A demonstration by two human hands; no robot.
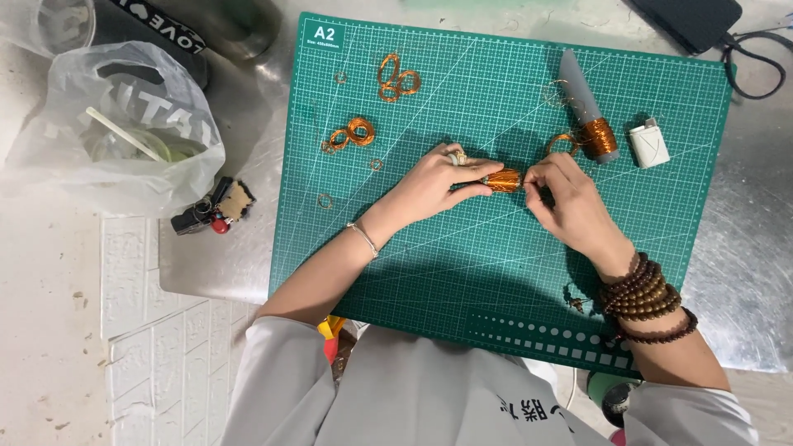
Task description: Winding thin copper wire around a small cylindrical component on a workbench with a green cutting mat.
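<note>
Wooden bead bracelets (643, 296) wrap the right wrist; both hands, left hand (429, 183) and right hand (570, 206), have fingers grasping a copper wire spool (502, 180) above the green cutting mat (496, 272).

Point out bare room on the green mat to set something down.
Free: the mat strip between the forearms, and the patch between the left hand and the mat's left edge. Crowded: the top band, with copper wire coils, the grey cone wound with wire and the white lighter.

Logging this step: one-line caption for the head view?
Both hands, left hand and right hand, hold a small copper-wire coil over a green cutting mat.
</note>
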